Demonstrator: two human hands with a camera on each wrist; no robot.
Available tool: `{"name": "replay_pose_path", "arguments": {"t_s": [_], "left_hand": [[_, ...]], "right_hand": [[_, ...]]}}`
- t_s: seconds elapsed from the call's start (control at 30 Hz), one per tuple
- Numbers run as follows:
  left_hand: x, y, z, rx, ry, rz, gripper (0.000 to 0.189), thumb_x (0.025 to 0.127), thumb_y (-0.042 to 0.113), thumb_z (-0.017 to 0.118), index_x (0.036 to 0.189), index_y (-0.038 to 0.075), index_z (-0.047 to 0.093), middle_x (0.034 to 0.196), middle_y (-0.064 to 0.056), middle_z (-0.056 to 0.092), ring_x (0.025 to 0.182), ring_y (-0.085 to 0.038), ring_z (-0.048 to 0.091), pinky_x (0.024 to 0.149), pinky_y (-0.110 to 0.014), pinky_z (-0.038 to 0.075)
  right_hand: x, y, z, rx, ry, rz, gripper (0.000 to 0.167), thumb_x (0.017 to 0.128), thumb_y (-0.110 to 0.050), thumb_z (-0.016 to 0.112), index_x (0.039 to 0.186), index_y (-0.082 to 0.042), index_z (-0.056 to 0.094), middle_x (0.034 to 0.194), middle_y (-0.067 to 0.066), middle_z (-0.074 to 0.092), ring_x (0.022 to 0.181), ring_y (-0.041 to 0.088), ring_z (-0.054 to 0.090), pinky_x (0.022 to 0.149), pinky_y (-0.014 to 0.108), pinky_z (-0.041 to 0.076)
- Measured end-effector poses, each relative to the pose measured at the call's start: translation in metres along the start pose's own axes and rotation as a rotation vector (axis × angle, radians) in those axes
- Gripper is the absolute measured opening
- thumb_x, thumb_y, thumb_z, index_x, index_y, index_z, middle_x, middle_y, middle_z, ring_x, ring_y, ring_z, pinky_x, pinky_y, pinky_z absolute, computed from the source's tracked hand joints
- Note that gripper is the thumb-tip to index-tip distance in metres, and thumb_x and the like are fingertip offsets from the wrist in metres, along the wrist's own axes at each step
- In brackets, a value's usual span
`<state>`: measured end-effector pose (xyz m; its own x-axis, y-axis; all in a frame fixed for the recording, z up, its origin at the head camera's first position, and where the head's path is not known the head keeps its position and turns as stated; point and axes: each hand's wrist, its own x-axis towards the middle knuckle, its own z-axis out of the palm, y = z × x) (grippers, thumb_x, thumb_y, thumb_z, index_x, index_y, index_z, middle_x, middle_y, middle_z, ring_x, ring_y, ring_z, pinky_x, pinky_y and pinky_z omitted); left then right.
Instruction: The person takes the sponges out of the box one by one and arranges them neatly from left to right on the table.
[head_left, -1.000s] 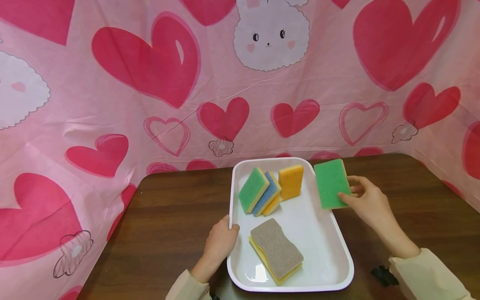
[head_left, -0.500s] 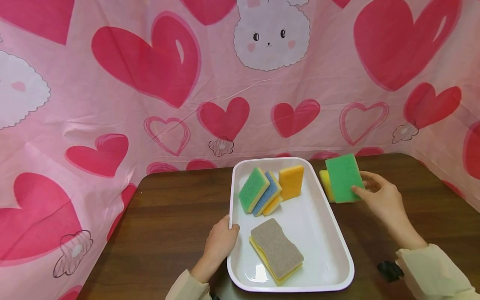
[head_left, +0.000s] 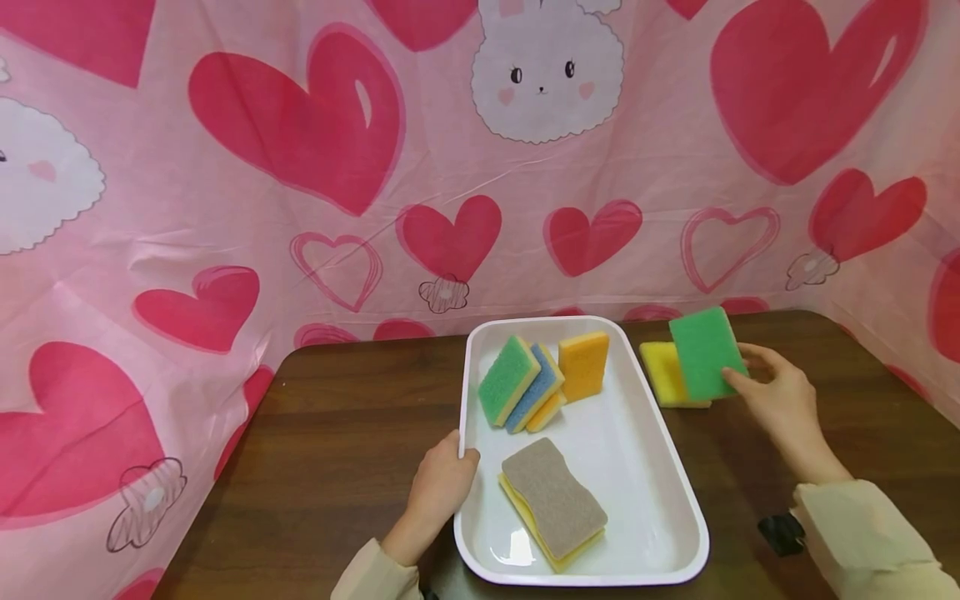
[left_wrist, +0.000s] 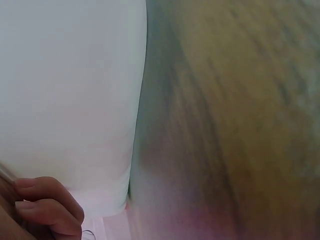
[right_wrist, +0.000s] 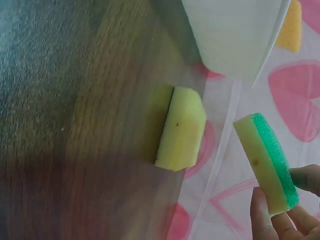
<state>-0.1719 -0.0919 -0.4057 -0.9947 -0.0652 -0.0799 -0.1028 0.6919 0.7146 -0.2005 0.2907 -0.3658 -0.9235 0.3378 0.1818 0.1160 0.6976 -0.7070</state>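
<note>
Fingers [right_wrist: 261, 215] of the right hand [head_left: 782, 408] pinch a green sponge [head_left: 705, 353] at two o'clock from the tray [head_left: 637, 492]. The left hand [head_left: 444, 477] grips the tray's nine-o'clock rim [head_left: 462, 404].

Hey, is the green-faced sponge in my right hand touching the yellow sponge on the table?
No, the right wrist view shows a gap between the green-faced sponge in the right hand and the yellow sponge.
</note>
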Motion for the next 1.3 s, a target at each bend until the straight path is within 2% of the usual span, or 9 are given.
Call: {"name": "replay_pose_path", "arguments": {"t_s": [0.13, 0.33, 0.87, 1.0, 1.1, 1.3], "left_hand": [[0.000, 0.001, 0.001, 0.014, 0.001, -0.002, 0.029, 0.088, 0.019, 0.051, 0.110, 0.002, 0.062, 0.094, -0.014, 0.068, 0.074, -0.021, 0.059, 0.060, -0.037, 0.046], [0.000, 0.002, 0.001, 0.019, -0.003, -0.009, 0.030, 0.088, 0.019, 0.051, 0.111, 0.002, 0.061, 0.095, -0.014, 0.068, 0.074, -0.022, 0.060, 0.060, -0.037, 0.046], [0.000, -0.002, 0.000, 0.023, -0.002, -0.022, 0.030, 0.088, 0.020, 0.051, 0.111, 0.004, 0.062, 0.097, -0.014, 0.069, 0.076, -0.022, 0.060, 0.061, -0.037, 0.045], [0.000, -0.001, 0.000, 0.025, -0.003, -0.019, 0.028, 0.088, 0.020, 0.051, 0.108, 0.004, 0.062, 0.095, -0.014, 0.068, 0.075, -0.022, 0.060, 0.060, -0.036, 0.045], [0.000, 0.000, 0.001, 0.028, 0.000, -0.014, 0.027, 0.088, 0.020, 0.051, 0.106, 0.004, 0.062, 0.093, -0.014, 0.068, 0.073, -0.022, 0.059, 0.059, -0.036, 0.044], [0.001, 0.000, 0.001, 0.023, -0.006, -0.013, 0.028, 0.088, 0.020, 0.051, 0.108, 0.003, 0.062, 0.093, -0.014, 0.068, 0.073, -0.021, 0.059, 0.059, -0.036, 0.045]], "right_hand": [[0.004, 0.006, 0.001, -0.011, 0.030, 0.028, 0.049, 0.093, -0.025, 0.056, 0.131, 0.005, 0.050, 0.120, 0.035, 0.056, 0.104, 0.045, 0.051, 0.063, 0.027, 0.036], [0.010, 0.016, 0.002, -0.020, 0.044, 0.077, 0.048, 0.093, -0.025, 0.055, 0.129, 0.007, 0.052, 0.121, 0.036, 0.055, 0.106, 0.048, 0.049, 0.067, 0.033, 0.034], [0.030, 0.031, 0.010, 0.007, 0.107, 0.211, 0.047, 0.091, -0.021, 0.055, 0.128, 0.007, 0.054, 0.125, 0.030, 0.054, 0.114, 0.047, 0.049, 0.072, 0.034, 0.035], [0.033, 0.038, 0.008, 0.018, 0.078, 0.259, 0.050, 0.092, -0.024, 0.053, 0.131, 0.008, 0.050, 0.129, 0.031, 0.050, 0.121, 0.050, 0.042, 0.087, 0.048, 0.039], [0.035, 0.042, 0.007, 0.031, 0.063, 0.302, 0.052, 0.093, -0.025, 0.052, 0.133, 0.008, 0.048, 0.132, 0.030, 0.047, 0.125, 0.051, 0.036, 0.099, 0.055, 0.034], [0.035, 0.047, 0.008, 0.038, 0.057, 0.337, 0.052, 0.093, -0.024, 0.052, 0.134, 0.008, 0.047, 0.132, 0.028, 0.046, 0.128, 0.050, 0.035, 0.102, 0.054, 0.033]]}}
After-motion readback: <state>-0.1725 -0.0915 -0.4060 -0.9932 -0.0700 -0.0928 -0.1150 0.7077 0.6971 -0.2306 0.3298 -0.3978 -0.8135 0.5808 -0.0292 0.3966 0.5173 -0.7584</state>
